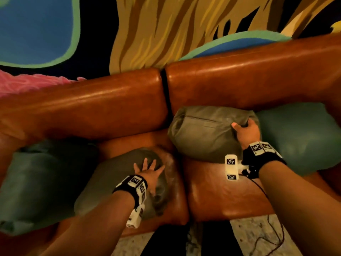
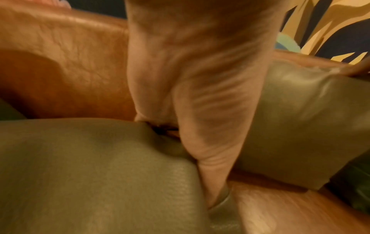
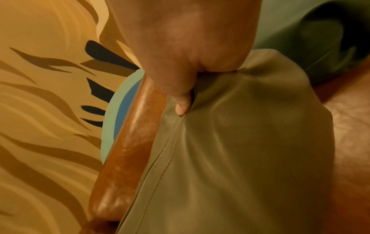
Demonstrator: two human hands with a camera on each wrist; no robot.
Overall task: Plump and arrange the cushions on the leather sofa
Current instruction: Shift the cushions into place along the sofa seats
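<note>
An olive leather cushion (image 1: 204, 133) leans against the brown sofa's backrest (image 1: 239, 84). My right hand (image 1: 245, 131) grips its upper right corner, thumb in front, fingers tucked behind; the right wrist view shows that right hand (image 3: 188, 52) pinching the olive cushion (image 3: 240, 158) at its seam. A second olive cushion (image 1: 114, 174) lies flat on the left seat. On it my left hand (image 1: 149, 172) presses with fingers spread and straight. In the left wrist view the left hand (image 2: 192, 88) sinks into that flat cushion (image 2: 90, 174), with the leaning cushion (image 2: 300, 118) behind.
A dark green cushion (image 1: 35, 182) sits at the sofa's left end and a teal one (image 1: 302, 135) at the right. A painted mural wall (image 1: 166, 24) rises behind the backrest. A black cable (image 1: 273, 218) hangs over the seat front to the speckled floor (image 1: 258, 237).
</note>
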